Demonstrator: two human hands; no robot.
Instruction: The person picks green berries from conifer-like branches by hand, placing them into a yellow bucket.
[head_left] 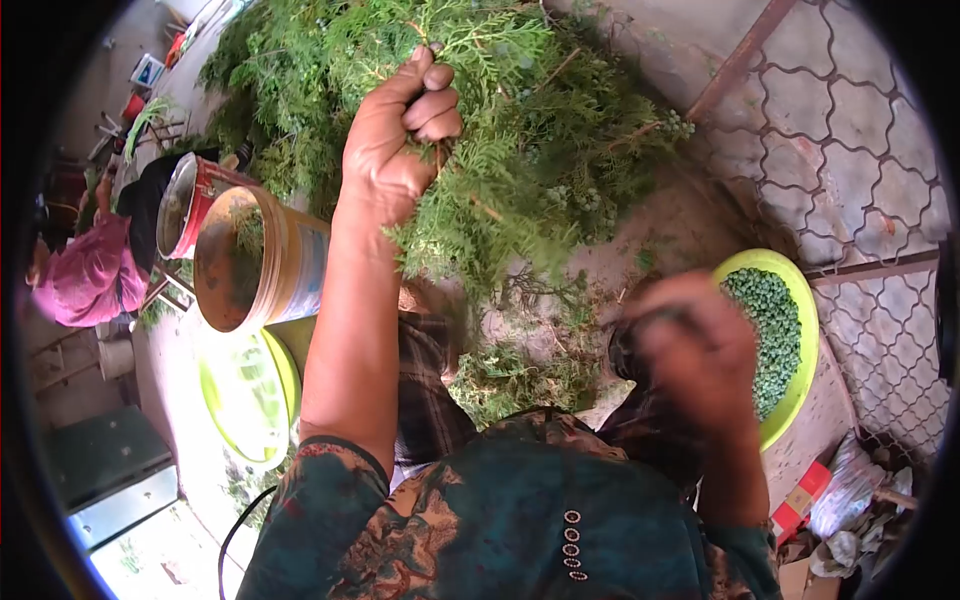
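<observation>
My left hand [405, 125] is raised at the top middle, its fingers closed round a leafy evergreen branch [475, 215] with flat, scaly sprays. Behind it rises a large heap of the same cut branches [300, 90], some carrying small pale green cones. My right hand [695, 345] is smeared by motion beside the yellow-green basin [808, 345], so its fingers and anything in them cannot be made out. Small round green cones [765, 330] fill that basin.
On the left stand a tan bucket [275, 260], a red-rimmed bucket [180, 205] and another yellow-green basin [285, 375]. A person in a pink top [95, 270] sits beyond them. Leafy scraps [520, 385] lie between my legs. Wire mesh [830, 120] runs along the right.
</observation>
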